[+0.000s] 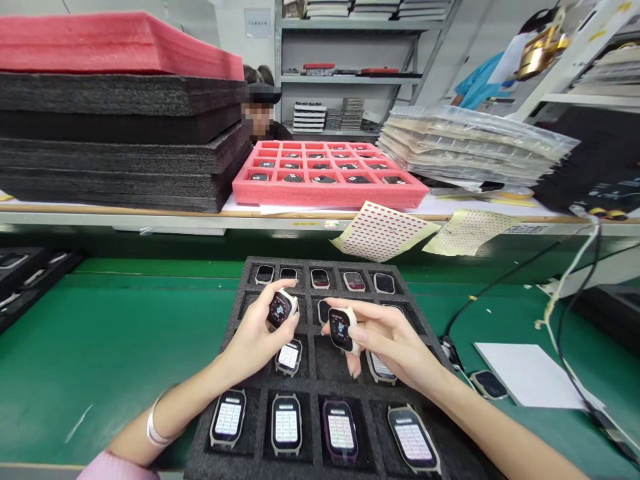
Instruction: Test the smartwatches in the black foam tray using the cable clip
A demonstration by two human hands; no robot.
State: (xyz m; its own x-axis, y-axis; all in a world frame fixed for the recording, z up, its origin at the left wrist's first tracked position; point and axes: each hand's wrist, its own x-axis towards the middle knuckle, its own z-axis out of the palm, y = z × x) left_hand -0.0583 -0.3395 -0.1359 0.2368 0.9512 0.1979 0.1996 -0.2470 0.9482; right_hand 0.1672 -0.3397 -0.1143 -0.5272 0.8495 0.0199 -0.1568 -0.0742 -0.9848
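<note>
A black foam tray (310,403) with square compartments lies on the green table, holding several smartwatch bodies. Above its left part, my left hand (263,330) grips a watch (280,308) between thumb and fingers, its screen lit with a small blue figure. To the right, my right hand (390,337) pinches another watch (341,329) showing a similar picture. Both watches are raised over the tray and apart from each other. In the front row the watches, such as the purple-rimmed one (341,430), show white grid screens; the back-row screens are dark.
A shelf edge (240,219) crosses behind the tray, bearing a red foam tray (330,195), stacked black foam (110,160) and clear plastic trays (475,143). Cables (555,327), a white sheet (525,375) and a loose watch (488,385) lie right. A person (263,113) is behind.
</note>
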